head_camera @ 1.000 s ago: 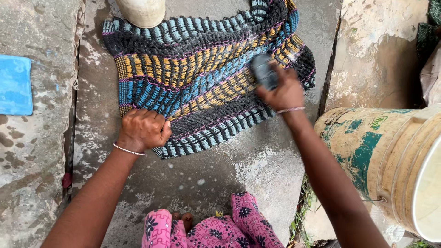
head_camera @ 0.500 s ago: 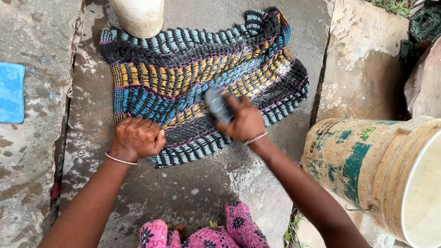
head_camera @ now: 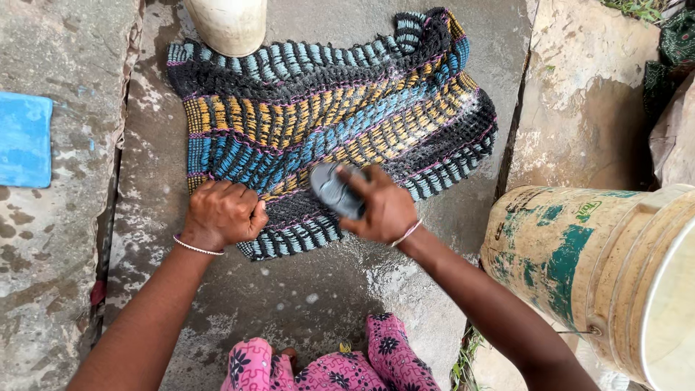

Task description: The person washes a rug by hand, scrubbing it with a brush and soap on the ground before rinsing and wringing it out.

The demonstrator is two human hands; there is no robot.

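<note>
Head view: left hand (head_camera: 223, 213) fisted, fingers clamped on near edge of wet striped black, blue and yellow knitted cloth (head_camera: 326, 123) spread on grey stone slab (head_camera: 326, 289). Right hand (head_camera: 384, 210), fingers wrapped around dark grey oval scrub brush (head_camera: 334, 190), presses it on cloth's near edge.

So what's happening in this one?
A person is scrubbing a striped knitted cloth spread flat on a wet stone slab. The left hand is fisted on the cloth's near edge, pinning it down. The right hand presses a dark grey scrubbing brush on the cloth's near part. A worn bucket lies on its side to the right, and a blue block sits on the stone at left.
</note>
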